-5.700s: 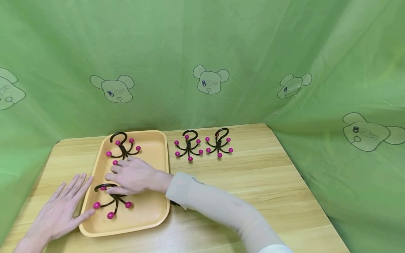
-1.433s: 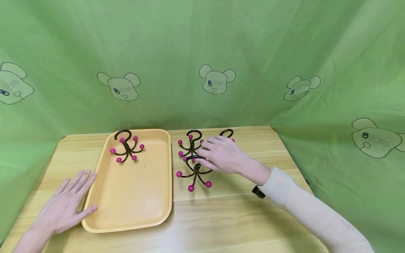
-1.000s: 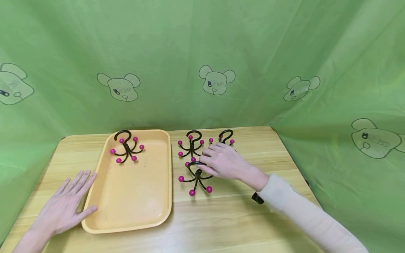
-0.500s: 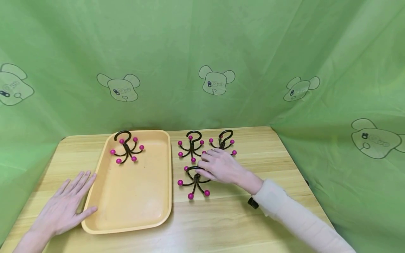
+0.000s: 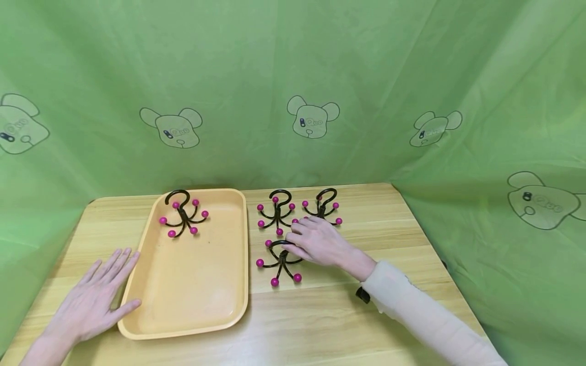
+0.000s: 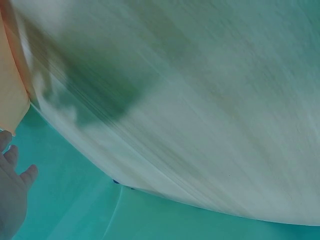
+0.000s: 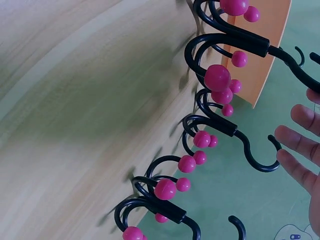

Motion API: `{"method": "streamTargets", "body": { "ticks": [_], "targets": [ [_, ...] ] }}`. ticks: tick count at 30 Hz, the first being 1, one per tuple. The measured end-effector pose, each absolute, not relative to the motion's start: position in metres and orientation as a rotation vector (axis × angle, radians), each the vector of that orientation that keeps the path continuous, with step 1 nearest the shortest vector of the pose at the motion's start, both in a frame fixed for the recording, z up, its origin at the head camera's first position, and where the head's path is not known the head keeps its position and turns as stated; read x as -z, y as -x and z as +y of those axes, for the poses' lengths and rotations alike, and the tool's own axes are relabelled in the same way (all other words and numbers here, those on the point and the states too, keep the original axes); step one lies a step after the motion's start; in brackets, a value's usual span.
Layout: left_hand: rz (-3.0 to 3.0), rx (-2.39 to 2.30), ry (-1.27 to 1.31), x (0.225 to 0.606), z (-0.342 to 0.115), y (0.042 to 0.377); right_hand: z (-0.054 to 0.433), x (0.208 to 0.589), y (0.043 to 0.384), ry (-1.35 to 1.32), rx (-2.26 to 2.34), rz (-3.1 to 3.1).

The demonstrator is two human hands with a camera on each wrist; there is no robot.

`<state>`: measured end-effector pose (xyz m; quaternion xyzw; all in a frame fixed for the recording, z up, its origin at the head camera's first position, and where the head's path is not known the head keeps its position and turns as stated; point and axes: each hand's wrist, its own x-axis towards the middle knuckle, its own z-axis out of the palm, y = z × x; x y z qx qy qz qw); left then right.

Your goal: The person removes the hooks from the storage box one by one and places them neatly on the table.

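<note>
Pinching the crook (image 5: 272, 245) of the front hanger (image 5: 283, 257), my right hand (image 5: 317, 241) comes to it from the right side. The hub and arms are below and to the left of my fingertips, and the pink balls (image 5: 274, 282) spread outward at the arm ends. In the right wrist view the crook meets my fingers at the edge of the picture and my thumb is out of sight, so how firm is my pinch I cannot tell. This hanger is upright over the table (image 5: 311, 325), to the right of the tray (image 5: 247, 254) and apart from it. Just behind it is the back-left hanger (image 5: 277, 213), and beside that one the back-right hanger (image 5: 322, 209), whose front part my hand covers in the head view. One more, the tray hanger (image 5: 184, 216), is inside the tray, near its far left corner. My left hand (image 5: 89, 303) holds nothing; it lies with fingers straight and spread along the left side of the tray, the thumb reaching to the rim.
</note>
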<state>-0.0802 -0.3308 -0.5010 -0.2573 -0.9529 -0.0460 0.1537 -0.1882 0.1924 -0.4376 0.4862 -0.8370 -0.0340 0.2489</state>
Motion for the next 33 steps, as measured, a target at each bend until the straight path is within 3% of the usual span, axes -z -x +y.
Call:
{"method": "streamTargets", "body": {
  "ticks": [18,33],
  "targets": [
    [-2.727,0.143,0.745,0.501,-0.331,0.08,0.188,0.435,0.184,-1.251,-0.003,-2.394],
    [-2.732,0.13,0.742,0.499,-0.33,0.079,0.149,0.41,0.171,-1.178,-0.038,-2.462]
  ]
}}
